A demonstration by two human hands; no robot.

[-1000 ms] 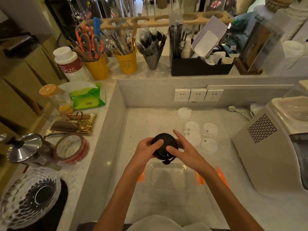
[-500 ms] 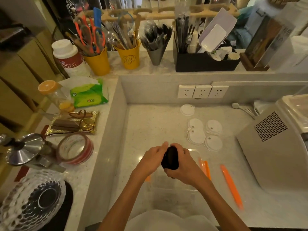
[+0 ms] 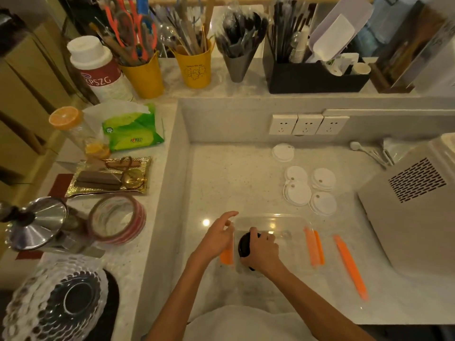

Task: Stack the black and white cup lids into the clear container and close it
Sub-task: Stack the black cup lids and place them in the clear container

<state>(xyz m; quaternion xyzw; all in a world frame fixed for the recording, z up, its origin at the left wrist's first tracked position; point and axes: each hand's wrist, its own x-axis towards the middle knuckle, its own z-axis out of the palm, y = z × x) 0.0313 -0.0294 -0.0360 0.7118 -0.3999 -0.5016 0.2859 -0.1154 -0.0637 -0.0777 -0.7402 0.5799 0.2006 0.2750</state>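
Observation:
A clear container [image 3: 290,225] with orange side clips sits on the counter in front of me. My right hand [image 3: 262,252] grips a stack of black lids [image 3: 244,246], held on edge inside the container's left end. My left hand [image 3: 216,236] rests against the container's left outer wall, fingers apart, holding nothing. Several white lids [image 3: 310,189] lie flat on the counter beyond the container, and one more white lid [image 3: 283,152] lies near the wall sockets. The container's clear cover with an orange clip [image 3: 350,264] lies to the right.
A beige machine [image 3: 413,207] stands at the right. A raised ledge on the left carries a tape roll [image 3: 118,219], a gold tray [image 3: 110,177], a steel lid [image 3: 37,223] and a glass dish [image 3: 54,301]. Utensil cups [image 3: 194,67] line the back shelf.
The black lids went down from above the container into its left end, turned on edge. My left hand let go of them and moved to the container's outer wall.

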